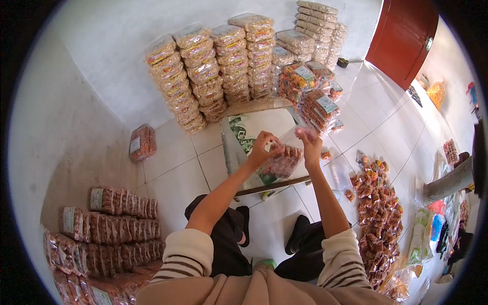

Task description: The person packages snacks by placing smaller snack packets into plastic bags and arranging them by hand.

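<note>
Over a low table (239, 161) I hold a clear plastic bag (281, 165) partly filled with reddish-brown snack pieces. My left hand (265, 148) grips the bag's upper left side, its thumb and fingers bent together on the film. On the opposite side, my right hand (310, 145) pinches the upper right part of the bag, which stretches between the two hands. The bag's lower part appears to rest on the table's white and green printed cover (269, 124). A few small wrapped pieces (326, 155) lie on the floor just right of the table.
Tall stacks of packed snack bags (206, 66) stand behind the table, with colourful labelled packs (305, 76) beside them. A long heap of small wrapped snacks (378, 213) covers the floor at right. Rows of reddish packs (122, 223) fill the lower left. One pack (142, 142) lies by the wall.
</note>
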The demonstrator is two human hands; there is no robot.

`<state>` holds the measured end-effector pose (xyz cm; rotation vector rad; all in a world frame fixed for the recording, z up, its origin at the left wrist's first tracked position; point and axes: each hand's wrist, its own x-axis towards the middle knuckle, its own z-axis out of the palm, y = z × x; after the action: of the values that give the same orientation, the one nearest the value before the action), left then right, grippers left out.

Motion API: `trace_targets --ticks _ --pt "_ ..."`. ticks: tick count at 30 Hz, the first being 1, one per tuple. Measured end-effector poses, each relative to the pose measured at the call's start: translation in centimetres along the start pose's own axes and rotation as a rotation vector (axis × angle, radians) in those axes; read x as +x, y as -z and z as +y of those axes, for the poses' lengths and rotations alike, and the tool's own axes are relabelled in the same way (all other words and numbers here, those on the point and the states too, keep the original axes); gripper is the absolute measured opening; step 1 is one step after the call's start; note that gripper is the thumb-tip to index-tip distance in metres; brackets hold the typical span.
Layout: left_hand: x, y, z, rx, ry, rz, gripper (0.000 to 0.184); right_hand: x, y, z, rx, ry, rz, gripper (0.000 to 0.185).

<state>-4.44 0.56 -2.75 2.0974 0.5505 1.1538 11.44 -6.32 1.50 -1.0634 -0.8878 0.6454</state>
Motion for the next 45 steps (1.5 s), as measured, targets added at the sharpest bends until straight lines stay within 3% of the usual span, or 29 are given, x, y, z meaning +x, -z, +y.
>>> trace_targets --ticks 10,13,16,18,21,37,39,40,42,43,45 --pt "-0.3 -2.0 1.0 0.091 -0.038 0.231 0.026 0.1 0.1 -0.1 0.003 -0.009 0.056 0.019" --pt "0.4 -2.5 1.9 -0.074 0.062 0.277 0.022 0.1 -0.1 -0.1 0.046 -0.012 0.046 0.019" --pt "1.2 -2.7 2.6 0.025 -0.032 0.296 0.016 0.2 -0.3 -0.1 0.062 -0.025 0.065 0.02" --pt "1.4 -3.1 3.7 -0.253 0.138 0.296 0.01 0.2 -0.3 -0.2 0.05 -0.033 0.068 0.02" --pt "2.2 -3.4 4.0 -0.234 0.028 0.312 0.008 0.2 -0.2 -0.2 0.027 -0.045 0.06 0.021" --pt "3.3 -4.1 5.2 -0.372 0.162 0.275 0.017 0.1 0.6 0.2 0.013 -0.058 0.018 0.02" --pt "3.7 -4.0 5.3 0.185 -0.127 0.516 0.029 0.2 0.5 0.0 0.003 -0.063 0.033 0.019" --pt "3.9 -4.0 5.0 0.185 -0.128 0.515 0.029 0.2 0.4 -0.1 -0.008 -0.072 0.05 0.018" --pt "4.2 -3.9 4.5 -0.172 0.013 0.289 0.043 0.4 0.5 -0.2 -0.051 -0.014 0.03 0.017" --pt "4.1 -3.7 4.3 -0.172 0.013 0.289 0.043 0.5 0.7 -0.2 -0.096 0.043 0.008 0.016" --pt "4.1 -3.3 3.9 0.133 0.003 0.129 0.042 0.9 1.1 -0.7 -0.24 0.078 0.004 0.016"
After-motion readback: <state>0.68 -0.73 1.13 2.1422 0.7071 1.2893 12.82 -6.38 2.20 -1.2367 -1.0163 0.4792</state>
